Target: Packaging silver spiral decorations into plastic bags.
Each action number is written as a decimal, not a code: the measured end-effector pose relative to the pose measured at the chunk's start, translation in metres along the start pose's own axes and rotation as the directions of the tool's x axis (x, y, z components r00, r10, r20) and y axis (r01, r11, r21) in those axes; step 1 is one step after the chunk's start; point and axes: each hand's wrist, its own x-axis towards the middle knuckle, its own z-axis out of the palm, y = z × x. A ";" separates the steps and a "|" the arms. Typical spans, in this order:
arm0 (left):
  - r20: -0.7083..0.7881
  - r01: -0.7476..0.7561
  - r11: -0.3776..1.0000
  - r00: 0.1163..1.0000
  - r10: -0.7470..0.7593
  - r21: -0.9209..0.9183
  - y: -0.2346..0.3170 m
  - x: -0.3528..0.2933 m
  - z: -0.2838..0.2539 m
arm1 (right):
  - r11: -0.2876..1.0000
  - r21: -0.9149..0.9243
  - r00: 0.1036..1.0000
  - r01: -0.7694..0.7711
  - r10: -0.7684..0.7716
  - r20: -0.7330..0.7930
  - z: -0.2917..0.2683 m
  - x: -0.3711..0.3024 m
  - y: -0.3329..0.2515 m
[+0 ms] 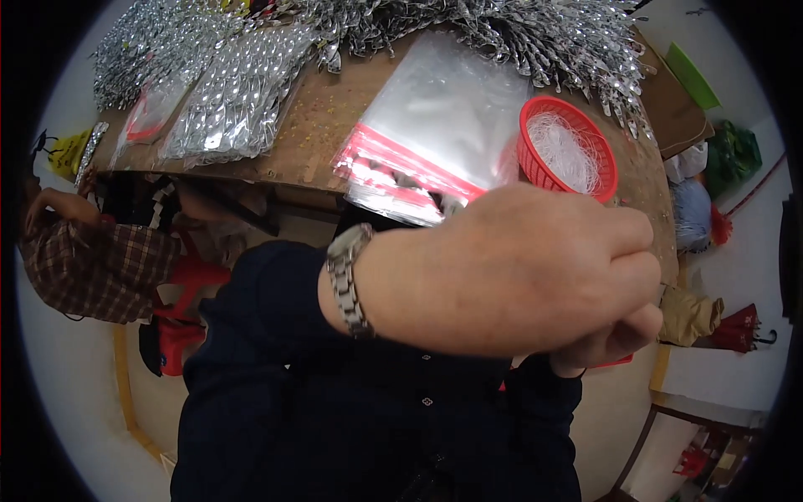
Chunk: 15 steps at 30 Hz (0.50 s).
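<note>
Close work, best kept where the eye could follow

In the head view, the person's left hand [535, 276], a silver metal-link watch [350, 280] on its wrist, reached across the body with its fingers curled in; whether they pinched anything could not be told. The right hand [590, 350] was mostly hidden beneath it, its grip equally unreadable. Beyond the left hand, on the brown wooden table [308, 130], stood a round red plastic basket [542, 171] of fine translucent threads [569, 155], just beside a stack of clear plastic bags with red bands [452, 109].

Good handling seemed to call for turning the left wrist until both hands' fingertips showed, and for keeping the forearm off the slick bags, which would probably slide. Any thread was best eased out singly, as the tangle looked apt to snag.
</note>
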 end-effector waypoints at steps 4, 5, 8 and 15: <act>0.083 -0.157 0.987 0.985 0.153 0.041 -0.032 -0.001 -0.001 | 0.977 -0.158 0.987 0.141 -0.125 0.105 0.003 0.008 0.014; 0.086 -0.161 0.986 0.984 0.157 0.037 -0.039 -0.003 -0.001 | 0.977 -0.163 0.987 0.141 -0.126 0.101 0.006 0.008 0.020; 0.111 -0.194 0.977 0.977 0.184 0.088 -0.064 -0.025 0.007 | 0.890 -0.397 0.957 0.223 -0.122 0.263 0.016 0.002 0.041; 0.158 0.124 0.978 0.976 -0.151 0.171 -0.103 -0.097 0.013 | 0.874 -0.478 0.868 0.088 0.168 0.468 0.023 -0.032 0.057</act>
